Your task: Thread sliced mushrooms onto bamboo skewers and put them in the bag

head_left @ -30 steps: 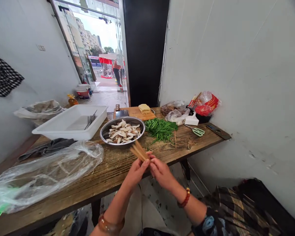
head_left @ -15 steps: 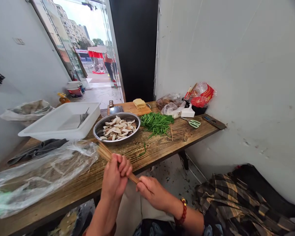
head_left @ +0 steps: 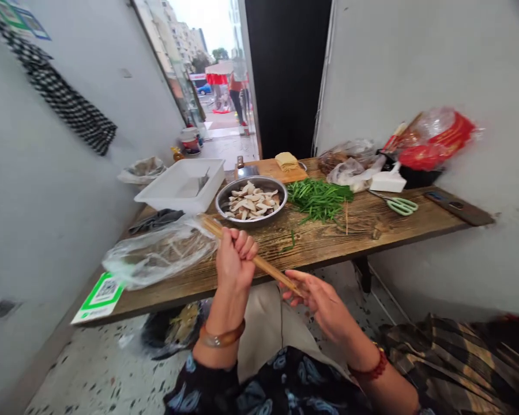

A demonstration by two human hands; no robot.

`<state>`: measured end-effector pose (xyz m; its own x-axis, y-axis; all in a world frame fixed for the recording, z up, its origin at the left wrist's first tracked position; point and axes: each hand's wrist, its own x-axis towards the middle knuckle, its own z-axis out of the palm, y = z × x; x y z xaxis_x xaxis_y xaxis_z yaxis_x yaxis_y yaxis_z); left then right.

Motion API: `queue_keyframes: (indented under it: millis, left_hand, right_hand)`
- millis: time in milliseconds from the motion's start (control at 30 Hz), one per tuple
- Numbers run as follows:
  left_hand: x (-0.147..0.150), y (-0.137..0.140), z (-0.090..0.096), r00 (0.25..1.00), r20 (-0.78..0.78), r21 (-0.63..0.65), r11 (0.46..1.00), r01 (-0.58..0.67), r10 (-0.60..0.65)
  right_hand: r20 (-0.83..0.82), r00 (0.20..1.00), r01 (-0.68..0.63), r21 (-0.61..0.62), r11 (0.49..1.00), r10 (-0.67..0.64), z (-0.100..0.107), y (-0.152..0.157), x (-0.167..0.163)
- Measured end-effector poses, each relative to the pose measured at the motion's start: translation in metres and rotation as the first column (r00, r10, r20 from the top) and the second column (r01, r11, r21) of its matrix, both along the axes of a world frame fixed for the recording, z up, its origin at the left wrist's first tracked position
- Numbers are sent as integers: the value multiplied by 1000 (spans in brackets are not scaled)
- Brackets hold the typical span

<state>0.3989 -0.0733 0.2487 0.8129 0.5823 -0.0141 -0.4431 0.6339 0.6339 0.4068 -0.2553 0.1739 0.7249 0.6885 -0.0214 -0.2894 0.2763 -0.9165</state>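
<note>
My left hand [head_left: 239,253] is closed around a bundle of thin bamboo skewers [head_left: 270,270], held slantwise over the front edge of the table. At the bundle's lower right end is my right hand [head_left: 318,297], its fingers loosely spread and at the tips of the skewers. Beyond the hands stands a steel bowl [head_left: 228,219] of sliced mushrooms [head_left: 253,202]. To its right lies a heap of cut green chives [head_left: 320,199], with a few loose skewers [head_left: 346,219] beside it.
On the wooden table [head_left: 320,248] are a white tub [head_left: 177,196], a clear plastic bag [head_left: 160,253], a cutting board [head_left: 263,169] with stacked tofu sheets [head_left: 286,161], scissors [head_left: 400,204] and a phone [head_left: 445,200]. A QR-code card [head_left: 106,291] sits at the left corner.
The view has swung left and down, showing more of the near floor and the card. My right hand's fingers have loosened and spread at the skewers' end; the left keeps its grip.
</note>
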Motion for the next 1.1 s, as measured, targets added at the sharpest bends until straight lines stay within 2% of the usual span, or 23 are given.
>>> queue_keyframes:
  millis: [67,133,400,533,700,800,833,867,900,933,967,1000,1033,1100]
  left_hand:
    - [1,0,-2,1000,4,-24,1000,-6,6]
    - [1,0,-4,1000,8,-40,999,-9,9]
    - [-6,8,-15,1000,0,-83,996,-30,30]
    - [-8,13,-18,999,24,-112,993,-28,30]
    - [-14,26,-18,998,60,-157,988,-5,15]
    - [-23,41,-15,995,61,-146,987,-72,82]
    - [-26,46,-14,992,62,-137,985,-101,111]
    - [-30,50,-13,989,62,-126,984,-124,133]
    - [-33,53,-12,987,63,-114,984,-139,147]
    - [-35,54,-11,987,62,-102,984,-143,150]
    - [-37,53,-10,987,60,-91,986,-142,147]
    - [-37,52,-10,988,58,-81,987,-138,143]
    - [-38,49,-10,989,53,-75,988,-133,137]
    - [-37,42,-12,992,38,-73,990,-118,121]
  right_hand:
    - [-128,992,-5,45,999,11,4,0,1]
    - [-195,980,-15,40,999,22,5,0,0]
    - [-301,953,44,-11,999,-46,-4,2,-9]
    - [-212,976,55,-29,998,-60,-3,9,-11]
    - [-113,989,-96,8,995,96,-6,15,-19]
    - [-109,980,-157,81,984,165,-3,5,-23]
    - [-69,988,-130,77,989,135,0,-2,-20]
    - [16,999,-50,53,997,50,5,-9,-13]
    - [155,987,44,-16,999,-41,10,-16,-2]
    - [332,928,208,-83,975,-169,16,-24,13]
    - [509,815,387,-126,914,-275,22,-31,33]
    - [666,665,557,-143,818,-337,28,-37,56]
    - [789,499,702,-126,701,-358,32,-43,81]
    - [845,386,796,-101,597,-372,35,-55,134]
